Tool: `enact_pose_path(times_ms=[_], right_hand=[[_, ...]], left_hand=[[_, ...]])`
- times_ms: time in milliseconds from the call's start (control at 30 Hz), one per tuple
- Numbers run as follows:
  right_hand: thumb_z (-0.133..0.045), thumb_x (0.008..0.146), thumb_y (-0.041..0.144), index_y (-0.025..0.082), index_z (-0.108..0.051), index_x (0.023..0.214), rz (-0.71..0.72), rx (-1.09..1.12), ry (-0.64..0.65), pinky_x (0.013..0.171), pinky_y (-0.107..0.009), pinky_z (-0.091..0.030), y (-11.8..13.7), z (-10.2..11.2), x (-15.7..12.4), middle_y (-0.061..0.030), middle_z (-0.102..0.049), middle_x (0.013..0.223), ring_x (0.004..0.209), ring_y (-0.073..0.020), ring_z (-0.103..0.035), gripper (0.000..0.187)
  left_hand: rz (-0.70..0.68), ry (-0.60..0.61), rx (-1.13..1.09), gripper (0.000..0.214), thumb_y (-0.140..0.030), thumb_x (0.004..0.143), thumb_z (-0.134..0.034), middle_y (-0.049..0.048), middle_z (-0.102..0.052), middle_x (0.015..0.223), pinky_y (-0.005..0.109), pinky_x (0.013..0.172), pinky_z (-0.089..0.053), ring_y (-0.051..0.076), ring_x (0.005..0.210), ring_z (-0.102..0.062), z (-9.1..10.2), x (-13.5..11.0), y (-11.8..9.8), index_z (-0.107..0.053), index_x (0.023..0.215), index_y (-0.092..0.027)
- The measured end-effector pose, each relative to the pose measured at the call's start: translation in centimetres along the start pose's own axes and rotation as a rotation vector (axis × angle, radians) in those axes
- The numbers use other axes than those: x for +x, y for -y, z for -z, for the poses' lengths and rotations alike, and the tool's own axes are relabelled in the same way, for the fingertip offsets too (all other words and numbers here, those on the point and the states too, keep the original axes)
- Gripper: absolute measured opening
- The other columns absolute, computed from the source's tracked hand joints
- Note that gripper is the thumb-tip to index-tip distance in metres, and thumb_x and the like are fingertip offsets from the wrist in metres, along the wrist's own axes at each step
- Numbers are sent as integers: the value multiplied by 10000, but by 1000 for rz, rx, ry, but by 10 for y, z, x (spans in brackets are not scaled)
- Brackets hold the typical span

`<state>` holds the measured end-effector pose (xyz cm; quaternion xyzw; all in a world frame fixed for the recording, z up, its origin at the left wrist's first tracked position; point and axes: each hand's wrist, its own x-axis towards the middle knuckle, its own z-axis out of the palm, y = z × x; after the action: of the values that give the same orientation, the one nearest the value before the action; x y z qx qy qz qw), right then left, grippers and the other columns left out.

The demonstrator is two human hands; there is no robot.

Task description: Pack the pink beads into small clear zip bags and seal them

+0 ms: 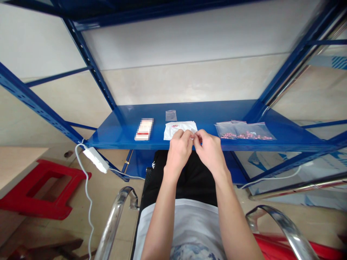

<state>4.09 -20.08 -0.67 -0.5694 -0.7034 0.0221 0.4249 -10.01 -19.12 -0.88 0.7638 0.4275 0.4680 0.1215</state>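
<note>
My left hand (pixel 180 147) and my right hand (pixel 209 150) meet at the front edge of the blue shelf (pixel 124 128), fingertips pinched together on a small clear plastic bag (pixel 192 136) between them. Just behind the hands lies a white packet with a red mark (pixel 176 128). A small empty clear bag (pixel 171 115) sits further back on the shelf. To the right lie clear bags holding small pink pieces (pixel 245 131). A small white and red box (pixel 144 129) lies to the left.
Blue rack uprights (pixel 89 61) frame the shelf on both sides. A white power strip with its cable (pixel 95 159) hangs at the shelf's left corner. A red stool (pixel 40 189) stands on the floor at left. Chrome chair arms (pixel 116 213) flank my lap.
</note>
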Motion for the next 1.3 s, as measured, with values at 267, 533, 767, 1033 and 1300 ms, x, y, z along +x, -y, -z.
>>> enact_pose_path(times_ms=[267, 533, 767, 1033, 1300], right_hand=[[-540, 1006, 295, 259, -607, 843, -9, 32, -15, 724, -327, -491, 6, 4, 0, -59, -748, 772, 718, -253, -716, 179], [-515, 1027, 293, 248, -604, 859, 37, 69, 12, 700, -318, -475, 10, 4, 0, -65, -749, 794, 711, -238, -701, 195], [-590, 969, 279, 230, -692, 833, -7, -76, 9, 691, -317, -478, 12, 8, -3, -76, -789, 789, 731, -261, -752, 177], [-612, 941, 273, 242, -745, 882, -49, 83, 68, 744, -334, -550, 18, 13, -3, -74, -821, 850, 799, -272, -791, 149], [-732, 906, 518, 253, -715, 1100, -547, 693, -75, 711, -342, -628, -33, -8, 5, -94, -807, 1078, 988, -279, -781, 329]], left_hand=[[133, -99, 80, 265, -106, 1008, -551, 85, -653, 977, 326, 852, -546, 215, 873, -659, 6, -1, -4, -795, 995, -208], [193, -59, -74, 212, -104, 959, -674, 82, -747, 1042, 317, 878, -584, 186, 849, -713, 8, 3, -5, -835, 1055, -204], [265, -8, 38, 370, -37, 957, -588, 75, -717, 1013, 313, 939, -579, 194, 923, -710, 19, 1, -7, -882, 1054, -241], [185, -40, 34, 361, -33, 960, -577, 90, -655, 1020, 318, 938, -582, 197, 937, -695, 15, 0, -6, -880, 1048, -207], [219, -117, -344, 230, -120, 950, -696, 57, -697, 984, 209, 689, -569, 132, 805, -699, 17, 3, 8, -875, 1064, -210]])
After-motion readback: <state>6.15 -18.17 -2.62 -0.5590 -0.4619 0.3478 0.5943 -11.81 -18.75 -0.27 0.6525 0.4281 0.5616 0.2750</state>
